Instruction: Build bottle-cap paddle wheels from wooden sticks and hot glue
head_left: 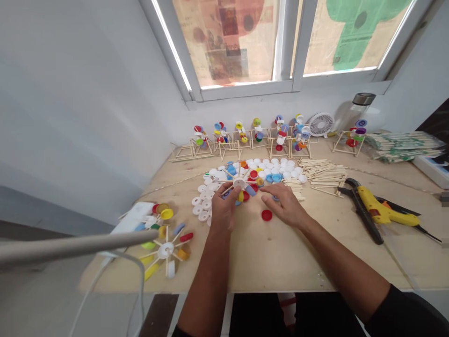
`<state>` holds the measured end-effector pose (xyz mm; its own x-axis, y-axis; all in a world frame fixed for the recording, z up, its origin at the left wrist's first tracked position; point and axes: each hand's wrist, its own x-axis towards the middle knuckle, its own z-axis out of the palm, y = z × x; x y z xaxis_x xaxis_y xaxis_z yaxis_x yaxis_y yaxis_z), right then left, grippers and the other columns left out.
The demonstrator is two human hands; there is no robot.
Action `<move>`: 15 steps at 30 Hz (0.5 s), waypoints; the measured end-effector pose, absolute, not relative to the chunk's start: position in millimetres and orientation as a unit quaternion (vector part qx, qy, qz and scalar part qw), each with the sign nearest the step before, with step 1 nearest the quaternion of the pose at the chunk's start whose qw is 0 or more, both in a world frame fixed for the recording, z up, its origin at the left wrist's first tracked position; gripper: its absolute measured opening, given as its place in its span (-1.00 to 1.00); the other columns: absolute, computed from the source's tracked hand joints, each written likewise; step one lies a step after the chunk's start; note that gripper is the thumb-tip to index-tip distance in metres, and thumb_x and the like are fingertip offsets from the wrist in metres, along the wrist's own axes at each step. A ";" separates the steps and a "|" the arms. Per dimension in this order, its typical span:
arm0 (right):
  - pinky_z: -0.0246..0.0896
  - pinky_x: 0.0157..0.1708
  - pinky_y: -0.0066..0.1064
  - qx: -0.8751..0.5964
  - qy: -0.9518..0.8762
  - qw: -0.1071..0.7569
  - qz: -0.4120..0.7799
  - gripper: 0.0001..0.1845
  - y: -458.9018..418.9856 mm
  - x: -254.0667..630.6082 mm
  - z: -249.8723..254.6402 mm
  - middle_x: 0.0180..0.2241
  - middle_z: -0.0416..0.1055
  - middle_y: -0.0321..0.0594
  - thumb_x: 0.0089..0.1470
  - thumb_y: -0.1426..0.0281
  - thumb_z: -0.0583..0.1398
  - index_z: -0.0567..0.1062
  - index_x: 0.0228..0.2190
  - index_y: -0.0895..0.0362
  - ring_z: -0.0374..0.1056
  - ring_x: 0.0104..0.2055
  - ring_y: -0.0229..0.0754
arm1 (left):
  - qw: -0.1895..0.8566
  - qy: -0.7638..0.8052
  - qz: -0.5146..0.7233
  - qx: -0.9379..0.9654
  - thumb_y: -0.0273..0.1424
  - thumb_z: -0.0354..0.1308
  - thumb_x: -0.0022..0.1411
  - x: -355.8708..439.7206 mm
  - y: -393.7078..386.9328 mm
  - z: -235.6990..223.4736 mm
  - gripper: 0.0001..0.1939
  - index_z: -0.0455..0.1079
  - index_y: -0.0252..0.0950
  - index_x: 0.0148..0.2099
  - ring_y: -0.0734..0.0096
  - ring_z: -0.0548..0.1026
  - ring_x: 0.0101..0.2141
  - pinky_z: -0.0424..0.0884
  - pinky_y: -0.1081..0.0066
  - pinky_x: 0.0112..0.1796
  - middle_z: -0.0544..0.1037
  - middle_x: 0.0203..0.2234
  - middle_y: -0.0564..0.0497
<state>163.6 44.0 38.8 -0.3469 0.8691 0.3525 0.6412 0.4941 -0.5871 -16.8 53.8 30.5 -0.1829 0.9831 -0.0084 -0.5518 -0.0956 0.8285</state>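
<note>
My left hand [226, 209] grips a small wheel of wooden sticks with a white bottle-cap hub [239, 183], which lies over a heap of plastic bottle caps [259, 171]. Coloured caps sit on some of the spokes. My right hand [286, 204] rests palm down on the plywood tabletop [266, 262], fingers apart and holding nothing. Its fingertips are close to a blue cap [275, 198], partly hidden under them. A red bottle cap [266, 215] lies just below that hand.
Finished cap wheels on stick stands [280, 140] line the back of the table. Loose wooden sticks [322, 175], a yellow glue gun [382, 212] and black pliers [363, 215] lie to the right. A finished wheel [164, 250] lies front left, crossed by a blurred grey pole [70, 245].
</note>
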 end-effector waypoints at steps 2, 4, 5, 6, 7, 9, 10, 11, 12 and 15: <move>0.02 0.00 -0.13 -0.451 -0.811 0.309 0.210 -0.61 39.4 156.6 44.4 -0.12 0.47 -0.14 0.17 0.16 0.04 0.48 -0.12 0.09 0.29 -0.05 -0.08 | 0.563 0.348 0.689 0.295 -0.36 0.43 -0.23 -16.6 53.9 30.6 -0.64 0.45 -0.30 -0.32 0.47 0.50 -0.41 0.38 0.48 -0.32 0.54 -0.46 0.04; -0.01 0.01 -0.11 -0.417 -0.825 0.293 0.246 -0.64 32.6 150.3 53.1 -0.23 0.51 -0.17 0.16 0.17 0.05 0.50 -0.16 0.09 0.31 -0.10 -0.11 | 0.556 0.347 0.696 0.294 -0.35 0.44 -0.24 -16.8 54.2 30.4 -0.63 0.44 -0.30 -0.32 0.46 0.50 -0.40 0.38 0.47 -0.31 0.55 -0.46 0.04; 0.02 -0.01 -0.13 -0.387 -0.831 0.288 0.275 -0.66 27.9 148.7 59.5 -0.31 0.51 -0.19 0.17 0.19 0.06 0.51 -0.18 0.09 0.33 -0.16 -0.14 | 0.552 0.352 0.698 0.291 -0.36 0.44 -0.24 -17.0 54.4 30.4 -0.63 0.44 -0.31 -0.32 0.47 0.50 -0.41 0.38 0.47 -0.32 0.55 -0.46 0.05; 0.07 -0.05 -0.18 -0.350 -0.834 0.287 0.315 -0.68 22.3 148.9 67.6 -0.39 0.50 -0.22 0.18 0.22 0.05 0.51 -0.20 0.10 0.34 -0.22 -0.19 | 0.548 0.358 0.699 0.287 -0.36 0.44 -0.25 -17.3 54.5 30.3 -0.62 0.44 -0.31 -0.32 0.48 0.50 -0.41 0.37 0.48 -0.32 0.55 -0.46 0.05; 0.12 -0.11 -0.24 -0.304 -0.831 0.293 0.363 -0.69 15.9 151.3 77.4 -0.48 0.48 -0.26 0.20 0.24 0.04 0.52 -0.22 0.11 0.34 -0.30 -0.24 | 0.546 0.364 0.701 0.281 -0.36 0.44 -0.26 -17.6 54.7 30.3 -0.62 0.44 -0.30 -0.32 0.49 0.50 -0.41 0.37 0.49 -0.32 0.55 -0.45 0.06; 0.19 -0.28 -0.35 -0.206 -0.794 0.319 0.474 -0.71 1.9 163.9 101.5 -0.61 0.39 -0.33 0.21 0.27 0.04 0.51 -0.21 0.11 0.31 -0.46 -0.30 | 0.540 0.374 0.706 0.267 -0.37 0.44 -0.26 -18.0 55.2 30.4 -0.60 0.44 -0.30 -0.30 0.50 0.50 -0.41 0.37 0.50 -0.33 0.55 -0.45 0.06; 0.20 -0.30 -0.35 -0.179 -0.765 0.370 0.496 -0.73 -4.8 173.5 115.0 -0.66 0.33 -0.38 0.21 0.28 0.04 0.51 -0.21 0.07 0.27 -0.54 -0.34 | 0.537 0.377 0.708 0.261 -0.37 0.45 -0.27 -18.1 55.4 30.6 -0.59 0.45 -0.31 -0.30 0.50 0.50 -0.42 0.37 0.50 -0.33 0.55 -0.45 0.06; 0.21 -0.28 -0.33 -0.162 -0.735 0.438 0.491 -0.76 -10.5 184.7 128.3 -0.72 0.24 -0.44 0.20 0.28 0.06 0.51 -0.22 0.01 0.21 -0.60 -0.35 | 0.535 0.380 0.710 0.256 -0.37 0.45 -0.28 -18.2 55.7 30.9 -0.59 0.45 -0.31 -0.30 0.51 0.50 -0.42 0.36 0.50 -0.34 0.55 -0.46 0.06; 0.21 -0.28 -0.32 -0.156 -0.704 0.515 0.464 -0.78 -14.8 196.4 140.6 -0.78 0.13 -0.48 0.18 0.25 0.08 0.51 -0.23 -0.05 0.16 -0.64 -0.34 | 0.532 0.382 0.712 0.253 -0.37 0.45 -0.29 -18.2 56.0 31.3 -0.59 0.45 -0.32 -0.31 0.50 0.49 -0.43 0.36 0.50 -0.35 0.55 -0.46 0.06; 0.21 -0.27 -0.31 -0.243 -0.597 0.668 0.373 -0.88 -16.8 224.3 160.3 -0.84 -0.13 -0.49 0.11 0.21 0.15 0.51 -0.37 -0.14 0.10 -0.64 -0.30 | 0.530 0.381 0.718 0.244 -0.37 0.45 -0.31 -17.9 56.5 33.2 -0.58 0.44 -0.33 -0.33 0.49 0.49 -0.44 0.37 0.47 -0.35 0.55 -0.47 0.05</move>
